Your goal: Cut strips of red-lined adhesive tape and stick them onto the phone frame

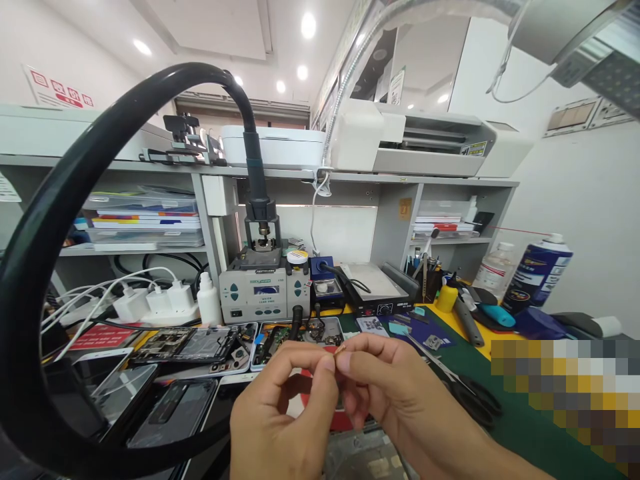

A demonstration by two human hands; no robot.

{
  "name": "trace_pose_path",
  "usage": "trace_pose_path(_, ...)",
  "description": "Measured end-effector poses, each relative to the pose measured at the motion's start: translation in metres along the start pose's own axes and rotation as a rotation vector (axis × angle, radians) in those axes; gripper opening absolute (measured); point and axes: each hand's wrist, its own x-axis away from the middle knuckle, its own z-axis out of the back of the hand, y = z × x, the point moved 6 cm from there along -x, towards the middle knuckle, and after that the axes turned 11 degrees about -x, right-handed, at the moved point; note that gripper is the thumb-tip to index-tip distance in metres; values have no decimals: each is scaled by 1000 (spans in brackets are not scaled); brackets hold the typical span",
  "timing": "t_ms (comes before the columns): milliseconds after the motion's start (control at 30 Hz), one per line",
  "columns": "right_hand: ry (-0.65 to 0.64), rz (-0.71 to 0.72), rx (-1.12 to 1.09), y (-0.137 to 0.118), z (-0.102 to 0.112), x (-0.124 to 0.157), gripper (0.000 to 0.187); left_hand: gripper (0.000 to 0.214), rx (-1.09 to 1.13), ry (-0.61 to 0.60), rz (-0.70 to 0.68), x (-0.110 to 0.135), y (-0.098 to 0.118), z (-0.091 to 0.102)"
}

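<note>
Both my hands are raised together over the front of the workbench. My left hand and my right hand meet at the fingertips, pinching a tiny brownish part between thumbs and forefingers. The part is too small to name. Below the hands lies something red, mostly hidden by them. Behind the hands sit opened phones in trays.
A hot-air rework station with a thick black hose arching to the left stands at the back. White chargers, a white bottle, a heating plate, a blue spray can, scissors on a green mat.
</note>
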Motion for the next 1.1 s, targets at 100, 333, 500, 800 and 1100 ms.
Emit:
trace_pose_path(100, -18, 2, 36, -1, -1, 0, 17, 14, -54, 16, -30, 0, 3, 1)
trace_pose_path(333, -22, 34, 98, -2, 5, 1, 17, 17, -113, 33, -146, 2, 15, 1)
trace_pose_path(500, -27, 44, 125, -3, 9, -1, 13, 14, -91, -33, -77, -1, 6, -2)
trace_pose_path(800, -49, 35, 123, -7, 14, 0, 15, 12, 90, -131, 235, -1, -12, -6)
trace_pose_path(1100, -5, 62, 200, -8, 16, -2, 15, 12, 59, -39, 204, 3, -3, -10)
